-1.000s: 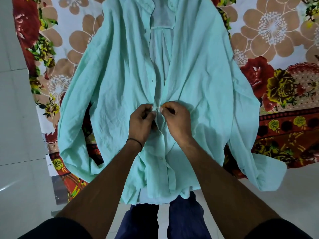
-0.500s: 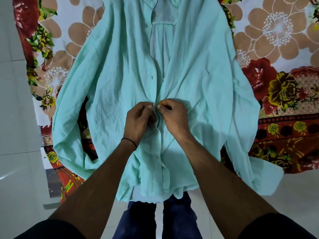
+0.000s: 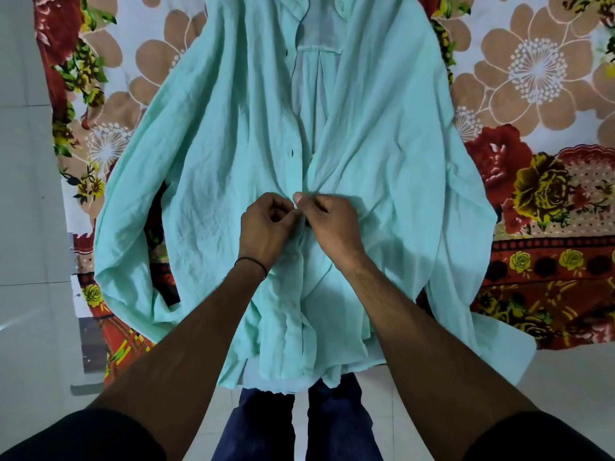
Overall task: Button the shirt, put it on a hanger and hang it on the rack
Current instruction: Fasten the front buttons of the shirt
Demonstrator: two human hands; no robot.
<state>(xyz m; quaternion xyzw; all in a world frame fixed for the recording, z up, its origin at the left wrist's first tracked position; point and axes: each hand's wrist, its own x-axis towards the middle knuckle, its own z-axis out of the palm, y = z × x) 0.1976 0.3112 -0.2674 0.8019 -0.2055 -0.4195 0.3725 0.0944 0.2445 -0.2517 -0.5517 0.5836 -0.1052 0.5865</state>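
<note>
The shirt (image 3: 382,168) is lying front-up and spread flat, collar away from the viewer, hem hanging over the near edge. It is mint green, thin and creased. The lower placket is sitting closed; above mid-height the two front edges are parting, exposing the inner back panel. Both sleeves are lying along the sides.

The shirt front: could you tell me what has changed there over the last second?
Very little. Both hands, left hand and right hand, keep pinching the two front edges of the shirt together at the same mid-placket spot. The shirt stays spread on the floral bedsheet, open above the hands.
</note>
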